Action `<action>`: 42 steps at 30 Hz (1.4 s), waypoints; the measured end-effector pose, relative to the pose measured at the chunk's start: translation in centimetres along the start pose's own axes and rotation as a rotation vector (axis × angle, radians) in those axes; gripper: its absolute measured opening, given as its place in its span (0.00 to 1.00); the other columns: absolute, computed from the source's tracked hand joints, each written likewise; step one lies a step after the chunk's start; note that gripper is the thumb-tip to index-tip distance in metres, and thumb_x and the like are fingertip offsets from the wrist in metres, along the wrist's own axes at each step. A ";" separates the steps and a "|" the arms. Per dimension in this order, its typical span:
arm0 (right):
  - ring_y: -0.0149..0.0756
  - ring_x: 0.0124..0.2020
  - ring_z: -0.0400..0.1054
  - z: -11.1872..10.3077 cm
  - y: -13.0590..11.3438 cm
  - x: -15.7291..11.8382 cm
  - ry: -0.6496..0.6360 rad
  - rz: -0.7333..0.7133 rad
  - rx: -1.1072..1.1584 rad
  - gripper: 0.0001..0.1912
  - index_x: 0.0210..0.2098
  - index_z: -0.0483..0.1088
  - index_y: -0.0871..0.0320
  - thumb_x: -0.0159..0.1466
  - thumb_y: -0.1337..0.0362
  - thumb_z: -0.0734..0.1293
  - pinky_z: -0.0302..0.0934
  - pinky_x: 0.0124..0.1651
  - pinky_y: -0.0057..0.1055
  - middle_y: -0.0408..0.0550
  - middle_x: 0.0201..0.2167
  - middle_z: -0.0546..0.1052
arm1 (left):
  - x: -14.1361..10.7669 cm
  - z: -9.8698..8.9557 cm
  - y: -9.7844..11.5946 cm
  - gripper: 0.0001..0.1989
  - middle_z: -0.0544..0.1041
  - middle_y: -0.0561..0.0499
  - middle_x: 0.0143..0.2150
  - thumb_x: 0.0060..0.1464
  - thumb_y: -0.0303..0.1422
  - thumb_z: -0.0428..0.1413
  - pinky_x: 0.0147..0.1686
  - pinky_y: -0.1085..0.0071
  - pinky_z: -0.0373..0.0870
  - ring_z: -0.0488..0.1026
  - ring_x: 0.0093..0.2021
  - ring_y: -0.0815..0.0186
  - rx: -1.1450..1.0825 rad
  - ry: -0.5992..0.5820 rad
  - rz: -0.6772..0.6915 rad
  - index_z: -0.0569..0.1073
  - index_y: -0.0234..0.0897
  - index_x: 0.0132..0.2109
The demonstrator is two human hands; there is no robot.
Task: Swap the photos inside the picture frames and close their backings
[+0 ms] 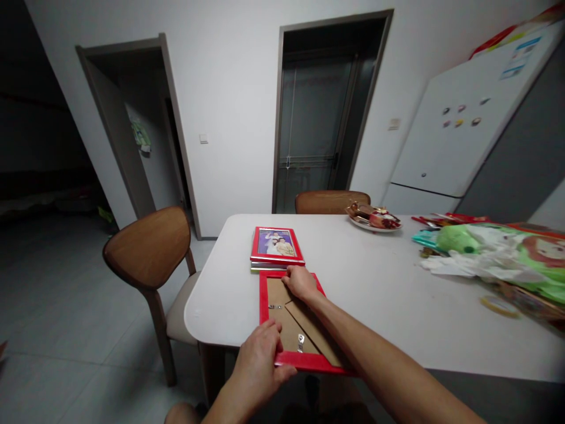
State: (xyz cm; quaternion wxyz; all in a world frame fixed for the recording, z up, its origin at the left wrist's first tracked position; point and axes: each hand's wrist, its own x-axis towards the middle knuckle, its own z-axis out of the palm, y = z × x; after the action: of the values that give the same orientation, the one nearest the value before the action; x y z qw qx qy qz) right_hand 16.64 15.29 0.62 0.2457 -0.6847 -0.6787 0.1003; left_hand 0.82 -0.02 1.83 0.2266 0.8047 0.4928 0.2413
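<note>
A red picture frame [263, 297] lies face down at the table's near edge, its brown backing board [282, 330] and small metal fittings showing. A folding stand leg [311, 330] lies slantwise across the back, partly covered by my right forearm. My left hand [260, 356] is closed on the near left part of the frame, thumb along the near edge and fingers over the top. At the far edge, my right hand [303, 284] has its fingers curled against the frame and board; its fingertips are partly hidden. Just beyond sits another red picture frame [253, 258] with a photo of people, face up on a stack.
The white table [353, 282] bears a plate of wrapped items [375, 227] at the back. Plastic packaging [477, 253] and a roll of tape [499, 306] lie at the right. Wooden chairs stand left [150, 250] and behind [326, 202]; a fridge [441, 147] is back right.
</note>
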 end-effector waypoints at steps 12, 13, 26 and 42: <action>0.33 0.31 0.67 -5.3 3.9 -4.3 0.056 -0.077 0.391 0.14 0.30 0.70 0.59 0.53 0.58 0.58 0.58 0.34 0.27 0.46 0.30 0.75 | 0.4 3.3 2.0 0.26 0.60 0.38 0.56 0.41 0.25 0.55 0.55 0.52 0.48 0.53 0.57 0.53 0.176 -0.066 0.104 0.61 0.29 0.51; 0.34 0.31 0.67 -5.8 4.6 -4.9 0.089 -0.011 0.498 0.14 0.32 0.70 0.59 0.52 0.58 0.59 0.59 0.34 0.28 0.47 0.31 0.75 | 0.4 3.3 2.1 0.26 0.61 0.37 0.56 0.42 0.23 0.54 0.55 0.52 0.49 0.53 0.57 0.53 0.169 -0.062 0.098 0.61 0.28 0.51; 0.30 0.22 0.67 -3.8 -2.3 -13.9 -0.317 0.398 1.863 0.14 0.32 0.69 0.60 0.50 0.57 0.66 0.61 0.28 0.25 0.43 0.22 0.74 | -0.1 1.0 8.2 0.09 0.62 0.41 0.55 0.47 0.31 0.53 0.49 0.61 0.60 0.60 0.54 0.56 -0.810 0.436 0.101 0.64 0.38 0.38; 0.39 0.28 0.71 -13.0 18.3 -6.5 0.019 0.473 0.494 0.28 0.52 0.59 0.64 0.53 0.62 0.59 0.63 0.30 0.30 0.51 0.29 0.77 | 7.1 7.8 9.1 0.26 0.69 0.49 0.49 0.43 0.22 0.51 0.47 0.69 0.62 0.66 0.48 0.63 -0.646 0.051 -0.013 0.59 0.39 0.51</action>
State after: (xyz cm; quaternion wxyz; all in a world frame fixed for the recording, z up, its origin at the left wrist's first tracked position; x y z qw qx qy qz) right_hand 38.47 7.05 1.88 0.3805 -0.7438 -0.4541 0.3093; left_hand 14.69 1.67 2.38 0.4596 0.6816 0.4013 0.4038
